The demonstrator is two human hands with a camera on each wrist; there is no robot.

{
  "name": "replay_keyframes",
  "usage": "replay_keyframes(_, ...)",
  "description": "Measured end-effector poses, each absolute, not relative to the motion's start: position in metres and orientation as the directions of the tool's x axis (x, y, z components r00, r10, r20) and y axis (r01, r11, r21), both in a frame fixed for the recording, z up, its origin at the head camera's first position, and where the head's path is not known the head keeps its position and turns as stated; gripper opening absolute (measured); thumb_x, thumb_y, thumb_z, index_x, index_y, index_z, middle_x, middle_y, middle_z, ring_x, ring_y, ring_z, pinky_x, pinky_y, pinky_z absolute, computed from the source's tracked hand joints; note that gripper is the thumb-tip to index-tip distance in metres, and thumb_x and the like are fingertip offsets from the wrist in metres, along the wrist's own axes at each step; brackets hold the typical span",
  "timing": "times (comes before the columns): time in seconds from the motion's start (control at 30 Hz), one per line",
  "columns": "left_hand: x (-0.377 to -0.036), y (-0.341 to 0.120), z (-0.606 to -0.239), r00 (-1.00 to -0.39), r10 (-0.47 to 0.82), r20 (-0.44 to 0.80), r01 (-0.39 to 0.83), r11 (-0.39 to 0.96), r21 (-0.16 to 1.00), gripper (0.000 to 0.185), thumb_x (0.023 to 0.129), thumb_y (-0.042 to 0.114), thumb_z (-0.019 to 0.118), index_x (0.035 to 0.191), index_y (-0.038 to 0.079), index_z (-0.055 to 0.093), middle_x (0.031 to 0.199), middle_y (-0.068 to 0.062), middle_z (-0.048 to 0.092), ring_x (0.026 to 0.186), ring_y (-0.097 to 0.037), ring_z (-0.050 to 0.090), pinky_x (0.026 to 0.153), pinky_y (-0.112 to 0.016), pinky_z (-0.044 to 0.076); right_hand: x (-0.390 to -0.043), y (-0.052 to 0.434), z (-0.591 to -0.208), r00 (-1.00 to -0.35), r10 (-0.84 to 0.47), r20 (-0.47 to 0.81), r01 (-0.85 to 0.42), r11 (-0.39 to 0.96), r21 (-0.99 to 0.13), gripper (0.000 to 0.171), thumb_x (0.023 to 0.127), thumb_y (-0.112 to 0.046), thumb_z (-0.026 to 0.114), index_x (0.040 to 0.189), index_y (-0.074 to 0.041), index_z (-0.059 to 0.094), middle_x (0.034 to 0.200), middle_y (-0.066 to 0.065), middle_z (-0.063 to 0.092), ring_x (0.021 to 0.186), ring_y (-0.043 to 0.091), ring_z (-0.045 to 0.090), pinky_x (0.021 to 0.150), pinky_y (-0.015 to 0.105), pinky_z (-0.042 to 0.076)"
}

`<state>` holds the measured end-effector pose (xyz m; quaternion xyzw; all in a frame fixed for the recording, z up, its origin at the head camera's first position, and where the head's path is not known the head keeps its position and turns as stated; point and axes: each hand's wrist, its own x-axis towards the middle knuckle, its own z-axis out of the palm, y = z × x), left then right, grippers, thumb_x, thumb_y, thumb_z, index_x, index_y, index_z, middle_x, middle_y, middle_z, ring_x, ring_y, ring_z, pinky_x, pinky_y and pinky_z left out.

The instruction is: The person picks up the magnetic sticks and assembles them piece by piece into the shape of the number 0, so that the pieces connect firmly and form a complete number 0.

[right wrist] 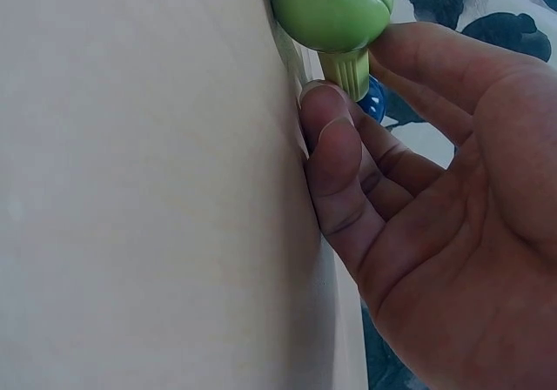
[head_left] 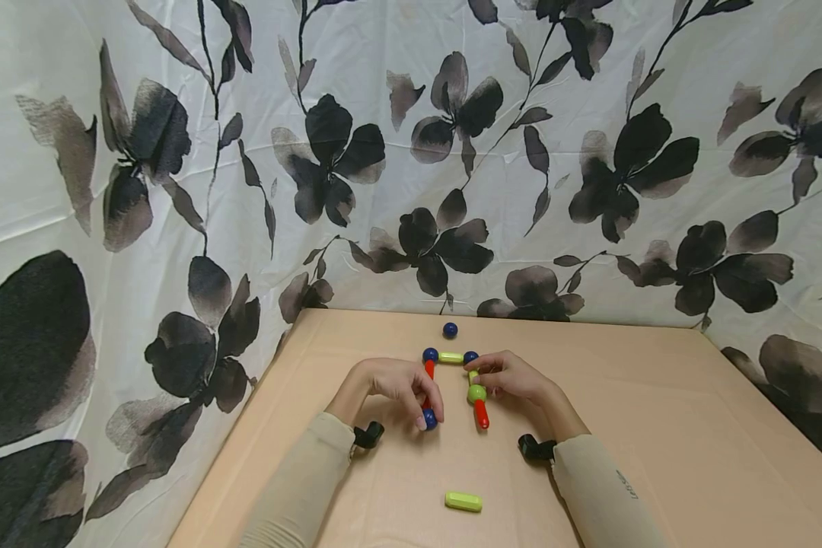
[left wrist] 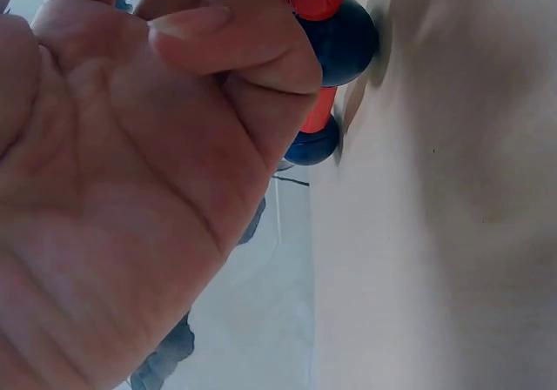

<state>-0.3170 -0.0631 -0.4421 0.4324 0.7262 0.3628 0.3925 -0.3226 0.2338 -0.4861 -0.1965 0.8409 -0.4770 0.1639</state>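
Observation:
In the head view, my left hand (head_left: 404,384) pinches a blue ball (head_left: 429,419) at the near end of a red rod (head_left: 428,370). Another blue ball (head_left: 430,355) caps the rod's far end. From there a yellow-green rod (head_left: 450,358) runs across to a third blue ball (head_left: 471,357). My right hand (head_left: 510,374) holds a second yellow-green rod (right wrist: 346,75) between that ball and a green ball (head_left: 476,393), its index finger by the blue ball. A red rod (head_left: 481,415) sticks out from the green ball towards me. My left fingertips are hidden in the left wrist view.
A loose blue ball (head_left: 450,330) lies near the far edge of the table (head_left: 657,426). A loose yellow-green rod (head_left: 463,501) rests nearer me, between the forearms. Floral cloth (head_left: 520,190) hangs behind the table.

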Motion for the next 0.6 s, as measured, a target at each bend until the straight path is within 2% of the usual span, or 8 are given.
replay_keyframes(0.23, -0.3156, -0.0641, -0.4427, -0.313, 0.9, -0.303, 0.312, 0.399, 0.862, 0.028, 0.082, 0.003, 0.086, 0.107, 0.012, 0.082, 0.094, 0.004, 0.077, 0.073, -0.012, 0.053, 0.065, -0.022, 0.041, -0.3222, 0.2348, -0.4879, -0.868, -0.489, -0.09, -0.173, 0.468, -0.866, 0.032, 0.099, -0.017, 0.071, 0.129, -0.006, 0.072, 0.093, 0.006, 0.061, 0.073, 0.023, 0.056, 0.064, 0.027, 0.05)
replay_keyframes(0.4, -0.3153, -0.0658, -0.4427, -0.327, 0.887, -0.327, 0.277, 0.421, 0.864, 0.03, 0.08, -0.001, 0.086, 0.106, 0.012, 0.082, 0.088, 0.002, 0.074, 0.066, -0.011, 0.05, 0.059, -0.022, 0.039, -0.3226, 0.2347, -0.4887, -0.87, -0.484, -0.094, -0.168, 0.47, -0.867, 0.032, 0.099, -0.017, 0.071, 0.129, -0.006, 0.072, 0.094, 0.007, 0.061, 0.073, 0.023, 0.056, 0.064, 0.026, 0.05)
replay_keyframes(0.6, -0.3139, -0.064, -0.4414, -0.34, 0.873, -0.35, 0.289, 0.452, 0.844, 0.03, 0.08, 0.002, 0.087, 0.105, 0.017, 0.083, 0.087, 0.0, 0.072, 0.065, -0.012, 0.049, 0.056, -0.022, 0.037, -0.323, 0.2339, -0.4895, -0.868, -0.488, -0.09, -0.17, 0.464, -0.869, 0.032, 0.099, -0.017, 0.071, 0.129, -0.006, 0.072, 0.093, 0.007, 0.061, 0.073, 0.023, 0.056, 0.063, 0.026, 0.049)
